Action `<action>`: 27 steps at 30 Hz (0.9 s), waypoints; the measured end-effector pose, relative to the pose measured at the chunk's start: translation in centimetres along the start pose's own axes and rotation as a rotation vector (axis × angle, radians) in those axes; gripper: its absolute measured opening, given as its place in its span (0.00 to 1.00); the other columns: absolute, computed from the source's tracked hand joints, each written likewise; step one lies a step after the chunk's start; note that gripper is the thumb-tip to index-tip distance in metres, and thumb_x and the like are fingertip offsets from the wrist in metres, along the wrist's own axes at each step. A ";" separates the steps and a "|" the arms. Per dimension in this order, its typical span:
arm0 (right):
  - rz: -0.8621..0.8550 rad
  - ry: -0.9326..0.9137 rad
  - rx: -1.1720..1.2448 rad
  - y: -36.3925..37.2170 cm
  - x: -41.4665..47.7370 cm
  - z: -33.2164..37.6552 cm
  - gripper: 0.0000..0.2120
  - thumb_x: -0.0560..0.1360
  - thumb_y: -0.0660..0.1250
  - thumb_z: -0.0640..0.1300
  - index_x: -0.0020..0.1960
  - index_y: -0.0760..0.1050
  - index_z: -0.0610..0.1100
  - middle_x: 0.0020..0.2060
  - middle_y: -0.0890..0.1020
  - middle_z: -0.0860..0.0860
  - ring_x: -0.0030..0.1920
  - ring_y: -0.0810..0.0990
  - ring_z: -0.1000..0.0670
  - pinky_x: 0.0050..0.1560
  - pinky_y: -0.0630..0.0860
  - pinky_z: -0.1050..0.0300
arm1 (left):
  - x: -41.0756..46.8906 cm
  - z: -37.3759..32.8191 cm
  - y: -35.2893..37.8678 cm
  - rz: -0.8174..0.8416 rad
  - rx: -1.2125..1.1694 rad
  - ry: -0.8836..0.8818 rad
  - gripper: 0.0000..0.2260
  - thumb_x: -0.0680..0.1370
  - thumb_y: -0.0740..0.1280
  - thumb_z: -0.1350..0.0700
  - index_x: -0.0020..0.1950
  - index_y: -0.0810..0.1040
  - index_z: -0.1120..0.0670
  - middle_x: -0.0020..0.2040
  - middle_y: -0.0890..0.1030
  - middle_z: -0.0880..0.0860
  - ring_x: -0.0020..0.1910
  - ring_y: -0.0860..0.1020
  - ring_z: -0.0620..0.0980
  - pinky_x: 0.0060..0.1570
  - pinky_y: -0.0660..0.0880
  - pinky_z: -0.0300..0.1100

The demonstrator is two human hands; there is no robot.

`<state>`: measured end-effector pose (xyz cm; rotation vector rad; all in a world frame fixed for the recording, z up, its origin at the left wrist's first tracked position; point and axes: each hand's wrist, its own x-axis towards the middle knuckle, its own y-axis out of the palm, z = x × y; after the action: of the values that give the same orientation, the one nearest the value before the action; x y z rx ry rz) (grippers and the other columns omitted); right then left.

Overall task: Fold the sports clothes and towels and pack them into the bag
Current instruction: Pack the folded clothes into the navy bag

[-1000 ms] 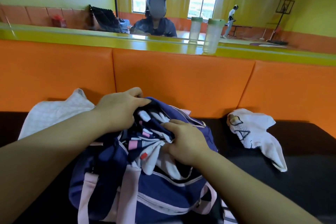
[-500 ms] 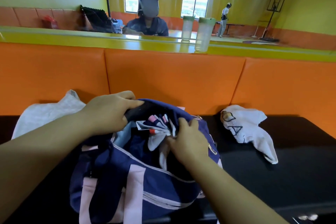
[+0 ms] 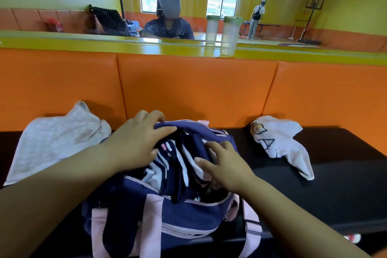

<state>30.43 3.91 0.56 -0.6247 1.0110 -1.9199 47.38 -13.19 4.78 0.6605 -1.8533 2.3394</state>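
Observation:
A navy bag (image 3: 167, 218) with pink straps stands open on the black bench seat. A navy, white and pink striped garment (image 3: 173, 165) lies crumpled inside its mouth. My left hand (image 3: 138, 142) grips the bag's far rim, fingers curled over the edge. My right hand (image 3: 226, 165) rests on the garment with fingers spread, pressing it down at the right side of the opening. A light grey towel (image 3: 56, 140) lies spread to the left of the bag. A white cloth with dark lettering (image 3: 278, 142) lies crumpled to the right.
The black seat (image 3: 335, 184) runs along an orange padded backrest (image 3: 188, 90). Above it a yellow ledge (image 3: 104, 44) carries a clear bottle (image 3: 229, 35) against a mirror. A small white and red item (image 3: 354, 237) lies below the seat's front edge.
My right hand has pushed the striped garment deeper into the bag and now lies spread on it. My left hand stays on the bag's far rim.

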 end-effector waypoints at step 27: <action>-0.042 -0.429 -0.473 2.0 2.8 -7.3 0.13 0.71 0.63 0.47 0.54 0.78 0.45 0.51 0.78 0.44 0.47 0.77 0.38 0.38 0.76 0.48 | 0.2 -4.0 5.0 0.784 0.506 0.214 0.20 0.81 0.52 0.43 0.69 0.70 0.47 0.67 0.72 0.50 0.74 0.54 0.58 0.47 0.11 0.56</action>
<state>24.57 3.83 -5.00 -1.2734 1.1734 -1.4850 44.42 -10.75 -0.39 -0.3929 -1.6022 3.2313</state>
